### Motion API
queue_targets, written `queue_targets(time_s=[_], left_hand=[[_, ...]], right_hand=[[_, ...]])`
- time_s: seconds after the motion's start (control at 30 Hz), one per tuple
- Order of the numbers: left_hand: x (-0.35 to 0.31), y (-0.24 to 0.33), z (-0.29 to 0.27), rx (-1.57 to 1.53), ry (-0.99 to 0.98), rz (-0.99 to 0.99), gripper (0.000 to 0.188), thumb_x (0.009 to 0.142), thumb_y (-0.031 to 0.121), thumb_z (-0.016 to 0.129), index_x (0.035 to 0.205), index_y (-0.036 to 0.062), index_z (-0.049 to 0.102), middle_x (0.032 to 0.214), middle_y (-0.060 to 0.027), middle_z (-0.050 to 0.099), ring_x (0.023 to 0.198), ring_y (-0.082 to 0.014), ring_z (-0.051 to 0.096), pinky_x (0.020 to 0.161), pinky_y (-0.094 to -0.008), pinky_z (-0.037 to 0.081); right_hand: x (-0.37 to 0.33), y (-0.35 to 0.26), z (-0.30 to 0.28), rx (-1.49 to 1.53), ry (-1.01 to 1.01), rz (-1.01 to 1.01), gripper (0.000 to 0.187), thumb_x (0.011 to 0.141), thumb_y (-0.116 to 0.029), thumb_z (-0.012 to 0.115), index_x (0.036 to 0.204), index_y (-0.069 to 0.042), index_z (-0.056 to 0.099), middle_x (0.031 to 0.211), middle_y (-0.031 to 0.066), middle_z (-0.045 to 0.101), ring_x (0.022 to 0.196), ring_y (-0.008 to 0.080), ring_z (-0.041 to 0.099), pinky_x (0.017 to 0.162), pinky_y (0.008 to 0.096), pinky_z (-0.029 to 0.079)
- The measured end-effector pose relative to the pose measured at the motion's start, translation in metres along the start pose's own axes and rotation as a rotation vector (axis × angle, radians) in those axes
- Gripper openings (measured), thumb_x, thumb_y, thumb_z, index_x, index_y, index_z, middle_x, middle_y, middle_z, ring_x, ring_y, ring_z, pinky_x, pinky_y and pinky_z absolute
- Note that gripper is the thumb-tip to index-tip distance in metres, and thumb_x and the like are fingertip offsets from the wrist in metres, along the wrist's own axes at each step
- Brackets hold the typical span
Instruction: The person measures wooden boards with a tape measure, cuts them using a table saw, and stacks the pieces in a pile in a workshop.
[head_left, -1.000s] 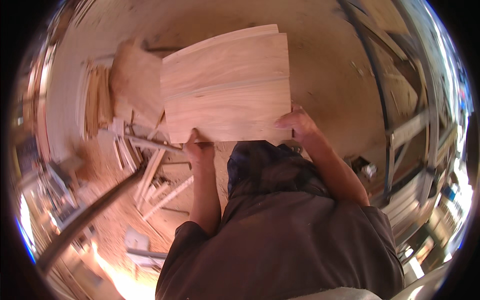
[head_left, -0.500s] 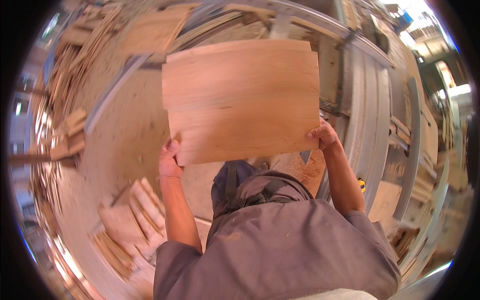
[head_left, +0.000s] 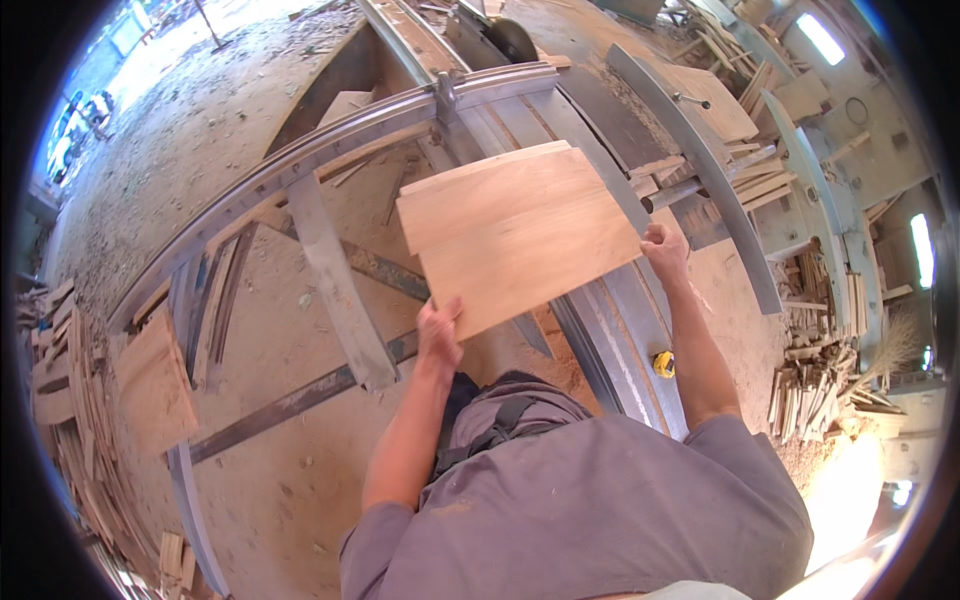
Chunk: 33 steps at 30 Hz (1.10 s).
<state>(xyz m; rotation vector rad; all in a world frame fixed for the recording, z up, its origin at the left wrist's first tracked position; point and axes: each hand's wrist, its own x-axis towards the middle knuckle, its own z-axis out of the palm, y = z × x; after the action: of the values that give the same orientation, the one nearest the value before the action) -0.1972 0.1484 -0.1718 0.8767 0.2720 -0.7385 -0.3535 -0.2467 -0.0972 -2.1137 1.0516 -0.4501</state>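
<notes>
A wide panel of pale wooden boards (head_left: 520,235), with stepped ends, is held out in front of me, tilted so its right side points toward the saw bench. My left hand (head_left: 438,330) is closed on its near left corner, thumb on top. At the near right corner, my right hand (head_left: 664,248) has its fingers curled in at the panel's edge. The panel overlaps the grey metal sliding table (head_left: 615,340) of the saw bench; whether it touches the table I cannot tell.
A metal crosscut fence (head_left: 340,155) runs along the far side of an open frame at left. A long curved-looking rip fence (head_left: 700,175) stands right. A yellow tape measure (head_left: 663,364) lies by my right forearm. Wood offcuts (head_left: 805,400) are piled at right. Another board (head_left: 155,385) rests at left.
I have turned to the right, so the saw bench now lies before me. The panel has come over the sliding table and tilted, still between both hands.
</notes>
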Motion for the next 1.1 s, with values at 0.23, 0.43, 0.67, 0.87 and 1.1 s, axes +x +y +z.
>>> queue_targets(time_s=[0.23, 0.43, 0.67, 0.87, 1.1], left_hand=[[0.097, -0.033, 0.086, 0.17, 0.059, 0.109, 0.055, 0.095, 0.011, 0.066, 0.143, -0.0082, 0.046, 0.135, -0.0176, 0.06, 0.121, -0.0268, 0.06, 0.106, -0.036, 0.046], [0.141, -0.002, 0.081, 0.77, 0.211, 0.311, 0.078, 0.094, 0.016, 0.067, 0.155, -0.0103, 0.028, 0.148, -0.0241, 0.047, 0.136, -0.0303, 0.049, 0.114, -0.0386, 0.039], [0.238, 0.115, 0.148, 0.905, 0.251, 0.481, 0.082, 0.092, 0.028, 0.07, 0.151, -0.0143, 0.032, 0.142, -0.0299, 0.056, 0.132, -0.0343, 0.057, 0.107, -0.0392, 0.046], [0.315, 0.162, 0.206, 1.652, 0.408, 0.338, 0.056, 0.092, 0.043, 0.07, 0.111, -0.0093, 0.069, 0.111, -0.0319, 0.07, 0.109, -0.0446, 0.067, 0.096, -0.0487, 0.05], [0.349, 0.205, 0.206, 1.582, 0.338, 0.418, 0.06, 0.097, 0.047, 0.055, 0.08, -0.009, 0.069, 0.077, -0.0255, 0.071, 0.072, -0.0353, 0.073, 0.071, -0.0456, 0.057]], right_hand=[[-0.031, -0.037, 0.075, -0.518, -0.26, -0.566, 0.072, 0.074, -0.02, 0.083, 0.14, -0.008, 0.057, 0.154, 0.0212, 0.045, 0.147, 0.0373, 0.036, 0.122, 0.0481, 0.028], [0.026, -0.023, 0.109, -0.445, -0.318, -0.7, 0.091, 0.07, -0.032, 0.086, 0.151, -0.015, 0.049, 0.162, 0.0161, 0.036, 0.153, 0.0366, 0.026, 0.125, 0.0532, 0.017], [0.066, -0.02, 0.109, -0.381, -0.359, -0.802, 0.085, 0.077, -0.06, 0.073, 0.147, -0.015, 0.055, 0.162, 0.0165, 0.038, 0.152, 0.0385, 0.027, 0.124, 0.0534, 0.016], [0.087, -0.02, 0.114, -0.331, -0.344, -0.79, 0.082, 0.082, -0.065, 0.067, 0.144, -0.013, 0.058, 0.16, 0.0177, 0.04, 0.151, 0.039, 0.03, 0.124, 0.0534, 0.018], [0.119, -0.033, 0.123, -0.231, -0.348, -0.743, 0.085, 0.062, -0.035, 0.09, 0.14, -0.015, 0.062, 0.158, 0.016, 0.043, 0.151, 0.0368, 0.032, 0.123, 0.0525, 0.02]])
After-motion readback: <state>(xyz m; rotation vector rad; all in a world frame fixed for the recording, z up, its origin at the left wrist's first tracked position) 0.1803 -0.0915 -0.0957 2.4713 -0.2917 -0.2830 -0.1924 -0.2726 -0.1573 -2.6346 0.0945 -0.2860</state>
